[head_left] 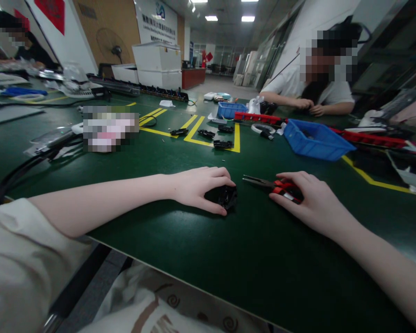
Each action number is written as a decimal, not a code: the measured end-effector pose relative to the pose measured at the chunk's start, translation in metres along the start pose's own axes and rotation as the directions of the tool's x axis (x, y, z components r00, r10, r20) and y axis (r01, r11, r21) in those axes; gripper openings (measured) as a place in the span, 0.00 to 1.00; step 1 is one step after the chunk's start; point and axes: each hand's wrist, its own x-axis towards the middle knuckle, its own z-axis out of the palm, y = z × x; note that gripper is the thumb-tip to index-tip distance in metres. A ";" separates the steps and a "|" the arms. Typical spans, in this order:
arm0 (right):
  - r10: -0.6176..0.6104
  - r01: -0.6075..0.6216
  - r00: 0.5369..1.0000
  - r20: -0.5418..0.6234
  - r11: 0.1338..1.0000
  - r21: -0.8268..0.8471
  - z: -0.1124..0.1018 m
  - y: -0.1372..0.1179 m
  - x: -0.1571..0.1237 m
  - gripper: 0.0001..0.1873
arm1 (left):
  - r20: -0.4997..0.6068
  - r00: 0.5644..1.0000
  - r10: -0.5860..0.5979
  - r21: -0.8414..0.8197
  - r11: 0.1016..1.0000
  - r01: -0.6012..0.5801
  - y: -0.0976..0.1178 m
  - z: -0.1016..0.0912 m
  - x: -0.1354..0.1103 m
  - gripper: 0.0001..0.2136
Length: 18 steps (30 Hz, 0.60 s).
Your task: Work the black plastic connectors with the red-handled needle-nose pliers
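Note:
My left hand [199,187] rests on the green table [229,249] with its fingers curled round a small black plastic part [228,197], pinched between thumb and fingertips. My right hand [307,199] lies just to the right, its fingers closed over the red handles of a pair of pliers [275,186]. The dark jaws of the pliers point left toward the black part and lie flat on the table.
Several small black parts [215,136] lie inside yellow floor-tape lines. A blue bin [315,138] stands at the right, a smaller blue bin [230,110] behind it. A seated person [312,88] works at the far right; another person [17,41] at the far left. Cables [27,162] run at the left.

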 end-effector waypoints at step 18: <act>0.216 -0.210 0.968 0.126 0.976 -0.058 -0.014 0.036 -0.006 0.38 | 0.027 1.000 0.001 0.081 0.997 -0.003 0.003 -0.004 0.002 0.32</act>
